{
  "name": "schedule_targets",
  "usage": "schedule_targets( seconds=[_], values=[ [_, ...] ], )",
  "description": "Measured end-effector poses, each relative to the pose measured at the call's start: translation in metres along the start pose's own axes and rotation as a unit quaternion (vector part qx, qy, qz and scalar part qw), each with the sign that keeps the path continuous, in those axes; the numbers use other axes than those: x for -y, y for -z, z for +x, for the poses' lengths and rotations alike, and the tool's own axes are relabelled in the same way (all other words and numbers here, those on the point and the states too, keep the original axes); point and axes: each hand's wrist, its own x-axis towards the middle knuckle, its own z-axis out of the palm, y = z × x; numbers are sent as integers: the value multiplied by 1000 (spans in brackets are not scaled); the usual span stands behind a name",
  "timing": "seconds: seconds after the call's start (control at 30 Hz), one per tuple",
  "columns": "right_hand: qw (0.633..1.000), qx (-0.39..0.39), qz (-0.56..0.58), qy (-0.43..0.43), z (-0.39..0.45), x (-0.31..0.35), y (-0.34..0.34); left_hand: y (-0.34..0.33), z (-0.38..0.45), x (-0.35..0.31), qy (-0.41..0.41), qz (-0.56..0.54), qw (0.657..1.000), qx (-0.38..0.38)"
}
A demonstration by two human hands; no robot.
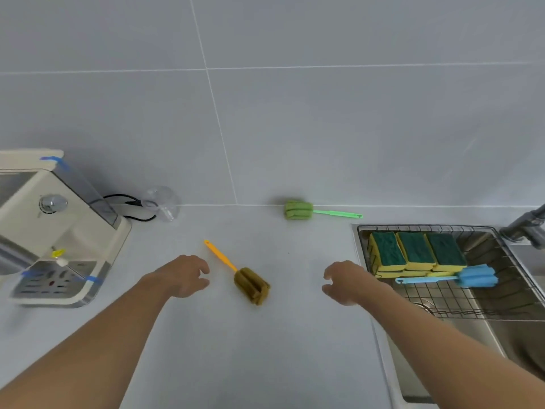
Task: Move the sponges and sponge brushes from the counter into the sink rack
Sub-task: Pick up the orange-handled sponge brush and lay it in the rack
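An orange-handled sponge brush [247, 283] with an olive head lies on the counter between my hands. A green sponge brush [299, 210] rests against the back wall. In the wire sink rack [442, 302] stand three yellow-and-green sponges [415, 252], with a blue sponge brush [472, 277] lying in front of them. My left hand [184, 276] hovers just left of the orange brush, fingers loosely curled and holding nothing. My right hand [346, 281] floats near the sink's left edge, fingers apart and holding nothing.
A cream coffee machine [50, 231] stands at the left with a black cable and a clear cup [162, 203] behind it. A grey faucet [528, 228] rises at the right, beside the steel sink [418, 364]. Grey tiled wall runs behind the counter.
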Motion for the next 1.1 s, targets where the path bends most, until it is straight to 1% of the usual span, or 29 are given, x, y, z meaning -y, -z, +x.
schedule_targets(
  seconds=[0.13,0.2,0.27,0.33,0.43,0.6,0.63,0.67,0.8,0.9,0.97,1.03,1.1],
  values=[
    [999,11,45,7,7,42,-12,-13,13,14,-5,-57,998,14],
    [997,12,81,3,10,57,-16,-23,19,12,-10,-136,991,5],
    [994,17,113,4,14,70,-18,-36,23,6,8,-254,967,-11],
    [989,16,144,4,18,78,-20,-51,23,-5,41,-386,921,-14],
    [977,13,214,-6,26,91,-27,-73,22,-22,83,-552,830,-7],
    [964,-11,265,-18,40,112,-42,-90,24,-42,131,-712,688,45],
    [962,-14,273,-20,42,115,-43,-91,26,-45,138,-733,664,55],
    [962,-13,274,-23,44,118,-44,-91,27,-47,143,-746,648,61],
    [970,4,244,-13,48,126,-46,-92,30,-51,152,-763,625,68],
    [972,21,235,-2,45,129,-48,-95,27,-53,144,-763,625,77],
    [972,22,232,10,42,131,-47,-96,23,-53,133,-769,619,90],
    [969,10,248,18,38,130,-47,-95,18,-53,120,-773,615,95],
    [959,-8,283,20,32,128,-45,-95,16,-52,109,-773,619,82]
  ],
)
